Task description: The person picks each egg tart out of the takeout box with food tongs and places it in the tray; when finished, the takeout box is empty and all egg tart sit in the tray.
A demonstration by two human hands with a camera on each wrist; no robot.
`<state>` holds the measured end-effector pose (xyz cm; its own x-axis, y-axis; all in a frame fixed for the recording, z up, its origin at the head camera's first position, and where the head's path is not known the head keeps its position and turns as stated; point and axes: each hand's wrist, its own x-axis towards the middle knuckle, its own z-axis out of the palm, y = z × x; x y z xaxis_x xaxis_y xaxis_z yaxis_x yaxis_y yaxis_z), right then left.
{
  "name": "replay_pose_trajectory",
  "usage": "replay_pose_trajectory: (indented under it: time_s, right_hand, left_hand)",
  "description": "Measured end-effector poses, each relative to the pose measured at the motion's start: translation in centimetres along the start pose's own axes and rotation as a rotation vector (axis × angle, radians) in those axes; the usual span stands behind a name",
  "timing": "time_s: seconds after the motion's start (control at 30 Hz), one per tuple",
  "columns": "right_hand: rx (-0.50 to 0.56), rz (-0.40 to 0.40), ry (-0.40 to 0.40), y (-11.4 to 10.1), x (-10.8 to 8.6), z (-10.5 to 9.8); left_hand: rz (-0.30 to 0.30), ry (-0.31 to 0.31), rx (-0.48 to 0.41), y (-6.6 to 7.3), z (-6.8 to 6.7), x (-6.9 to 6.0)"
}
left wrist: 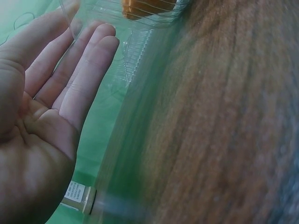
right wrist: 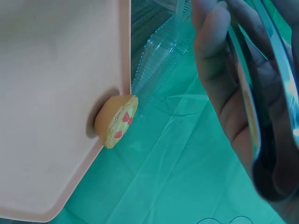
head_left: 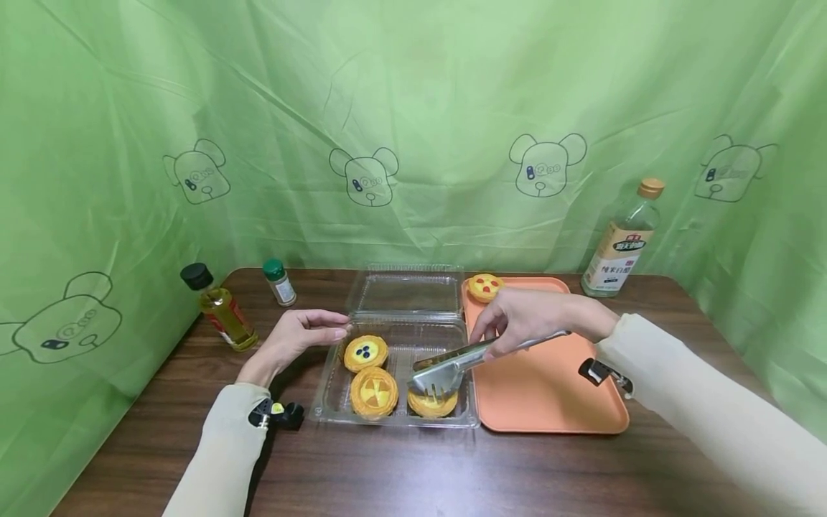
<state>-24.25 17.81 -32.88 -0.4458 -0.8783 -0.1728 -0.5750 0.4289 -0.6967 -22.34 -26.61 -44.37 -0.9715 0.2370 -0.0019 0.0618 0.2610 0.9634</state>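
My right hand point(head_left: 520, 319) grips metal tongs point(head_left: 459, 362). The tongs' slotted head lies over an egg tart point(head_left: 433, 404) at the front right of a clear plastic container point(head_left: 397, 422); whether they clamp it, I cannot tell. In the container's left half sit a blueberry-topped tart point(head_left: 366, 352) and, in front of it, a tart with pale wedge-shaped pieces point(head_left: 374, 393). At the container's left rim is my left hand point(head_left: 300, 337); thumb and fingertips pinch the clear edge in the left wrist view, the other fingers nearly straight.
Right of the container lies an orange tray point(head_left: 549, 402), with a red-topped tart point(head_left: 484, 287) at its back left corner. The container's lid point(head_left: 410, 291) lies back, unfolded. An oil bottle point(head_left: 229, 316) and green-capped shaker point(head_left: 281, 283) stand left, a vinegar bottle point(head_left: 617, 251) back right.
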Motion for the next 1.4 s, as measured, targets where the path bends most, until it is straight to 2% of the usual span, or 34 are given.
replay_pose_trajectory:
  time_s: [0.17, 0.37, 0.57, 0.83, 1.07, 1.3, 1.4]
  right_hand:
    - [0.02, -0.002, 0.026, 0.4, -0.3, 0.1]
    - [0.057, 0.078, 0.067, 0.5, -0.9, 0.0]
    - [0.025, 0.141, 0.121, 0.4, -1.7, -0.4]
    - [0.043, 0.128, 0.199, 1.0, -2.7, -0.9]
    - [0.081, 0.167, 0.275, 1.3, -4.0, -1.6]
    - [0.093, 0.165, 0.339, 1.7, -5.5, -2.2]
    - [0.08, 0.202, 0.367, 1.9, -6.3, -2.6]
  left_hand:
    - [0.008, 0.0, -0.017, -0.1, -0.1, 0.1]
    - [0.003, 0.003, -0.011, -0.1, -0.1, 0.0]
    - [0.008, 0.004, -0.018, 0.0, 0.0, -0.1]
    - [0.01, -0.003, -0.018, -0.1, 0.0, -0.1]
    - [0.017, -0.004, -0.027, 0.0, 0.0, 0.0]
    - [0.008, -0.011, -0.032, -0.2, 0.0, 0.0]
    - [0.011, -0.012, -0.032, -0.3, -0.1, 0.0]
